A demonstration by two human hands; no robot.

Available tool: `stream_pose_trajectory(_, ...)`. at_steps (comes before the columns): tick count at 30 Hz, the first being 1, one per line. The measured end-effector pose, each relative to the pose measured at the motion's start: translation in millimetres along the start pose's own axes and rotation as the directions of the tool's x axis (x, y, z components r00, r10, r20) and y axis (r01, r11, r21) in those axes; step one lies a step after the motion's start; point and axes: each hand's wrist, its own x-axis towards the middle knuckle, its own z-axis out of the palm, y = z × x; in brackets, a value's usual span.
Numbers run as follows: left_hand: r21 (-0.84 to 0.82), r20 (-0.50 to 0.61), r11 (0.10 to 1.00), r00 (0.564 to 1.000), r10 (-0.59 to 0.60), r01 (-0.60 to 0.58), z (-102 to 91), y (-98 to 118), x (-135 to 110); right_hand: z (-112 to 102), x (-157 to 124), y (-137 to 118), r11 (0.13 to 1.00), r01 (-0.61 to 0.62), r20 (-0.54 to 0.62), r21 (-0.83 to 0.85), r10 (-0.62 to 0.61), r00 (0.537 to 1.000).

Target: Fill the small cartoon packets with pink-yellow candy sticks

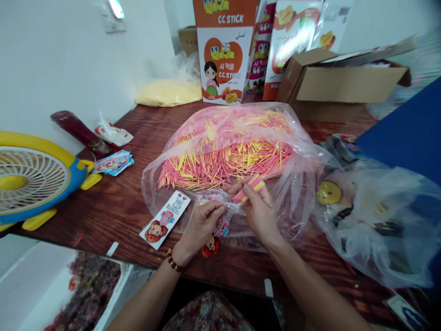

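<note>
1. The left hand (pixel 200 225) pinches a small clear packet (pixel 215 198) between thumb and fingers, its end seemingly turned toward the right hand.
2. The right hand (pixel 260 214) pinches a bundle of sticks (pixel 248 188), pink and yellow, held level against the packet's end.
3. Just beyond both hands, an open plastic bag (pixel 223 156) of loose sticks lies on the table (pixel 113 207), within easy reach.
4. A printed packet (pixel 165 219) lies flat just left of the left hand, probably a spare.

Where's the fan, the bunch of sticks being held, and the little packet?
fan (pixel 32 181), head view, on its white grille.
bunch of sticks (pixel 253 185), head view, on the pink and yellow tips.
little packet (pixel 221 227), head view, on its printed label.
</note>
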Motion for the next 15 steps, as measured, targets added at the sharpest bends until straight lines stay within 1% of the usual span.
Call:
stream_pose_trajectory(3,-0.018,-0.016,1.0,1.0,0.01,-0.011,0.1,2.5,2.6,-3.4,-1.2,0.3,0.994,0.001,0.09,-0.112,0.009,0.996)
stream_pose_trajectory(7,-0.063,-0.055,0.998,0.998,0.019,-0.022,0.4,5.1,8.3,-8.8,3.2,-4.6,0.98,-0.036,0.223,-0.198,0.08,0.972)
stream_pose_trajectory(9,-0.096,-0.066,0.995,0.998,0.018,-0.024,1.3,6.3,10.6,-10.9,7.8,-9.2,0.976,-0.048,0.255,-0.211,0.103,0.961)
stream_pose_trajectory(12,-0.13,-0.087,0.991,0.996,0.014,-0.026,3.3,8.4,12.5,-12.6,15.0,-16.9,0.975,-0.05,0.275,-0.214,0.109,0.955)
stream_pose_trajectory(15,-0.161,-0.097,0.986,0.995,0.014,-0.03,4.5,9.7,12.6,-11.5,20.0,-24.7,0.955,0.0,0.306,-0.296,0.095,0.947)
